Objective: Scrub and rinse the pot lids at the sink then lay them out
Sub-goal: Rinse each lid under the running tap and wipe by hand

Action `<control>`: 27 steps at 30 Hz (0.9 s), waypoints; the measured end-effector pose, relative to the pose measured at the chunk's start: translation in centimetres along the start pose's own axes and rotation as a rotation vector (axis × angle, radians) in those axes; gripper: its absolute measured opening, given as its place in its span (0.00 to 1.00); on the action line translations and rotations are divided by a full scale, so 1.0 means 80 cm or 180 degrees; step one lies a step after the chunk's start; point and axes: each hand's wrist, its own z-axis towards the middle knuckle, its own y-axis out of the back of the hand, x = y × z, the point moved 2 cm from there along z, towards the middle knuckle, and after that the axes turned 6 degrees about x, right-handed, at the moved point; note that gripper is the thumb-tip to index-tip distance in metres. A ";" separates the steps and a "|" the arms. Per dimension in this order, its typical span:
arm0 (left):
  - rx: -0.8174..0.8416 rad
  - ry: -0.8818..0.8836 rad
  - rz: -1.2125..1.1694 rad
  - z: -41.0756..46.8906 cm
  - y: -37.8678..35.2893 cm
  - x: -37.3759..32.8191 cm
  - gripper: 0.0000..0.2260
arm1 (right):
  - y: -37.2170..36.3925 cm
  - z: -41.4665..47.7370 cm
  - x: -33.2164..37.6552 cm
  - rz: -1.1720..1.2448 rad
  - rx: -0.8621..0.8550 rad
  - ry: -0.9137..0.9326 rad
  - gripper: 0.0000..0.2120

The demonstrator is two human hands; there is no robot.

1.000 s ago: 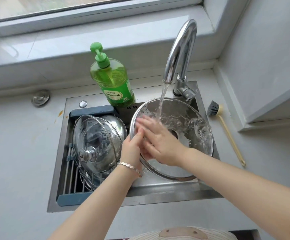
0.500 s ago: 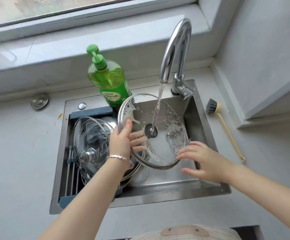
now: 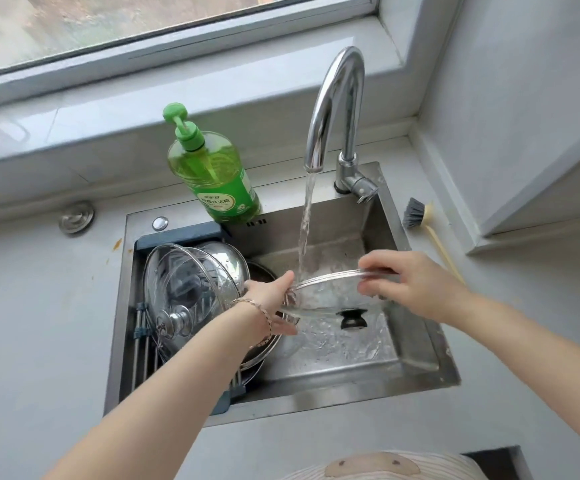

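Holding the glass lid (image 3: 330, 296) nearly flat under the tap (image 3: 337, 98) stream, mid-frame over the sink (image 3: 416, 358), we see wet clear glass, a steel rim, black knob (image 3: 350, 319) facing down; left hand (image 3: 269, 301) grips its left edge, right hand (image 3: 416, 285) pinches the right

glass lid (image 3: 330, 296) under tap (image 3: 337, 98) stream | left hand (image 3: 271, 301), right hand (image 3: 416, 287) grip rim
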 end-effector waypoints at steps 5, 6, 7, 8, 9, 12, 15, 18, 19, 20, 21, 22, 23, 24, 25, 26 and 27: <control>0.0473 -0.2003 0.2028 -0.018 -0.018 -0.006 0.20 | 0.031 0.041 0.041 -0.0604 0.1164 -0.0230 0.06; 0.0678 -0.2226 0.1989 -0.024 -0.021 -0.008 0.17 | 0.033 0.049 0.049 -0.0707 0.1341 -0.0208 0.05; 0.0775 -0.2443 0.1979 -0.025 -0.023 -0.008 0.17 | 0.036 0.055 0.057 -0.0759 0.1435 -0.0178 0.04; 0.0809 -0.2607 0.1927 -0.021 -0.023 -0.006 0.17 | 0.039 0.060 0.063 -0.0780 0.1448 -0.0154 0.03; 0.0785 -0.2667 0.1794 -0.020 -0.024 -0.005 0.16 | 0.041 0.065 0.068 -0.0783 0.1400 -0.0120 0.03; 0.0548 -0.2749 0.1132 -0.021 -0.023 -0.007 0.11 | 0.037 0.072 0.068 -0.0589 0.0862 0.0111 0.06; 0.0140 -0.2475 0.0210 -0.019 -0.020 -0.013 0.14 | 0.021 0.085 0.050 -0.0079 -0.0502 0.0183 0.12; 0.0037 -0.2090 -0.0611 -0.018 -0.019 -0.020 0.20 | -0.025 0.098 0.029 -0.0170 -0.0767 -0.0610 0.25; -0.0037 -0.2065 -0.0691 -0.018 -0.018 -0.021 0.21 | -0.052 0.096 0.032 -0.0284 -0.0677 -0.0634 0.26; -0.0210 -0.2050 -0.0611 -0.019 -0.015 -0.023 0.21 | -0.078 0.092 0.040 -0.0454 -0.0649 -0.0381 0.27; -0.0394 -0.2028 -0.0493 -0.018 -0.012 -0.023 0.21 | -0.100 0.085 0.051 -0.0598 -0.0638 0.0012 0.27; -0.0517 -0.1993 -0.0418 -0.017 -0.008 -0.022 0.21 | -0.114 0.079 0.057 -0.0712 -0.0614 0.0337 0.27; -0.0539 -0.1957 -0.0415 -0.017 -0.005 -0.022 0.21 | -0.117 0.078 0.058 -0.0846 -0.0635 0.0527 0.28; -0.0483 -0.1942 -0.0481 -0.019 -0.002 -0.023 0.21 | -0.112 0.082 0.056 -0.0991 -0.0671 0.0554 0.30; -0.0422 -0.1955 -0.0561 -0.021 0.000 -0.025 0.22 | -0.103 0.087 0.054 -0.1138 -0.0691 0.0472 0.32; -0.0391 -0.1972 -0.0601 -0.024 0.002 -0.029 0.23 | -0.094 0.093 0.053 -0.1241 -0.0646 0.0338 0.33; -0.0368 -0.1989 -0.0633 -0.026 0.003 -0.031 0.23 | -0.088 0.098 0.057 -0.1299 -0.0543 0.0204 0.33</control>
